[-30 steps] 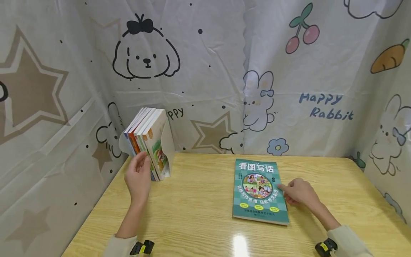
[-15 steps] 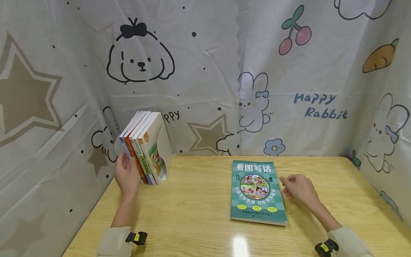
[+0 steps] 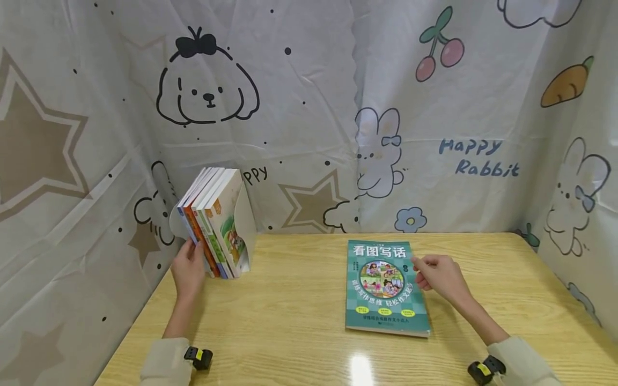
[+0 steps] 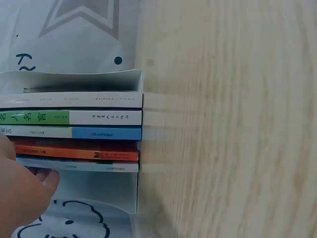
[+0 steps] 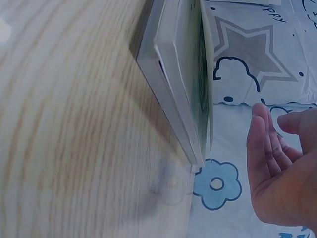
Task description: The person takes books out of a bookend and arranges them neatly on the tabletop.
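Several books stand upright in a white holder [image 3: 247, 220] at the table's back left. My left hand [image 3: 188, 271] is at their left side. In the left wrist view its fingers [image 4: 48, 179] curl beside the outermost book, with a pale spine [image 4: 101, 165], and another part of the hand overlaps the orange book [image 4: 74, 149]; I pinch the pale-spined book there. A teal picture-writing book [image 3: 386, 313] lies flat, cover up. My right hand [image 3: 441, 276], loosely curled, hovers at its right edge. Nothing is between thumb and fingers [image 5: 257, 144] in the right wrist view.
The wooden table [image 3: 289, 300] is bounded by a patterned cloth [image 3: 309, 80] behind and on both sides. The holder stands close to the cloth at the left corner.
My left hand has moved left from the front of the row to its outer side. My right hand has drawn back from the teal book's edge, then shifted slightly farther up beside it.
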{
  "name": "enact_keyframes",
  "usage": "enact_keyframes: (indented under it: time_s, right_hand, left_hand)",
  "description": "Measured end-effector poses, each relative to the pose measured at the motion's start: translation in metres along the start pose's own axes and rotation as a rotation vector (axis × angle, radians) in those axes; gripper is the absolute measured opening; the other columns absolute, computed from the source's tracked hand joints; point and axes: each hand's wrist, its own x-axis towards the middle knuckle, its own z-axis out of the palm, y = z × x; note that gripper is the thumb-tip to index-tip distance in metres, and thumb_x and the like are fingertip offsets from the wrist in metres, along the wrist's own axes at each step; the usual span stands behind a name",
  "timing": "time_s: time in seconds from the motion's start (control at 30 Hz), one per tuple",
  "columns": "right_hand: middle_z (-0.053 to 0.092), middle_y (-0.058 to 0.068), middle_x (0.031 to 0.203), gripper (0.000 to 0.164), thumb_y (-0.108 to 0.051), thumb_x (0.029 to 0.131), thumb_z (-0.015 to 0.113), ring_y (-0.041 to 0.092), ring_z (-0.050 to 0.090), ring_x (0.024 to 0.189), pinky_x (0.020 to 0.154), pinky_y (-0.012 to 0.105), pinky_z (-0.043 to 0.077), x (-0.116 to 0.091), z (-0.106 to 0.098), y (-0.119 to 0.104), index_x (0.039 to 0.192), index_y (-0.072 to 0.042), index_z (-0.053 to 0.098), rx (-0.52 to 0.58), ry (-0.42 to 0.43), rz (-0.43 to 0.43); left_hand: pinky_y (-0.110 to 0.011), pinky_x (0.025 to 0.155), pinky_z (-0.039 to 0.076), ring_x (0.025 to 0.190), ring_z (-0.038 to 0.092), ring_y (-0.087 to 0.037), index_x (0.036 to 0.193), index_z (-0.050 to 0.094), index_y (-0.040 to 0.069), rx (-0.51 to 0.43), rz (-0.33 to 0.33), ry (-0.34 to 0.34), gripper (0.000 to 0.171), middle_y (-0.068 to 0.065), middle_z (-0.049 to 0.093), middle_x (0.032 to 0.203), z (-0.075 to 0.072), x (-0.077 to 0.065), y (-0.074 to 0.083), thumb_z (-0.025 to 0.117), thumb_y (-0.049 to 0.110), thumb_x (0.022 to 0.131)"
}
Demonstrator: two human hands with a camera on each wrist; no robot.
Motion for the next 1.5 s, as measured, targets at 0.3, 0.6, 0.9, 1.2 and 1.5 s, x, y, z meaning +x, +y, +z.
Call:
enact_keyframes:
  time_s: [0.3,0.6,0.9,1.2,1.5]
  right_hand:
    - [0.063,0.008,0.063,0.054,-0.047,0.089,0.054,0.026,0.063,0.057,0.053,0.039,0.054,-0.002,0.001,0.003,0.083,0.005,0.065,-0.001,0.008,0.037]
    - [0.062,0.007,0.061,0.055,-0.049,0.089,0.053,0.024,0.062,0.054,0.054,0.054,0.050,-0.001,0.002,0.008,0.080,0.003,0.066,0.012,0.017,0.016]
    - [0.063,0.009,0.064,0.059,-0.052,0.088,0.053,0.027,0.063,0.057,0.054,0.040,0.054,-0.002,0.002,0.002,0.084,0.005,0.066,0.031,-0.001,0.019]
    - [0.064,0.010,0.074,0.054,-0.048,0.089,0.054,0.025,0.064,0.067,0.060,0.038,0.054,-0.002,0.002,-0.002,0.090,0.004,0.066,0.055,-0.035,-0.039]
    - [0.065,0.018,0.093,0.044,-0.040,0.090,0.057,0.028,0.065,0.082,0.070,0.035,0.054,0.000,0.001,-0.003,0.106,0.001,0.061,0.037,-0.028,-0.105]
  left_hand:
    - [-0.025,0.079,0.048,0.097,0.059,-0.027,0.121,0.059,0.002,-0.022,0.040,0.083,0.038,-0.015,0.063,0.110,0.004,-0.001,-0.005,0.054,0.028,0.093]
    - [-0.016,0.075,0.048,0.095,0.062,-0.025,0.116,0.064,0.006,0.002,0.073,0.154,0.027,-0.013,0.065,0.107,0.006,-0.005,-0.006,0.056,0.013,0.091]
    - [-0.016,0.076,0.048,0.095,0.062,-0.025,0.109,0.066,0.001,0.016,0.066,0.222,0.022,-0.015,0.065,0.105,0.000,-0.009,-0.008,0.055,0.009,0.092]
    - [-0.012,0.062,0.037,0.076,0.051,0.004,0.106,0.065,0.000,0.068,0.139,0.325,0.022,-0.014,0.067,0.093,-0.010,-0.014,-0.003,0.055,0.015,0.093]
    - [-0.011,0.062,0.038,0.075,0.051,0.004,0.106,0.063,-0.003,-0.005,0.146,0.435,0.027,-0.015,0.065,0.093,-0.027,-0.015,0.030,0.051,0.018,0.094]
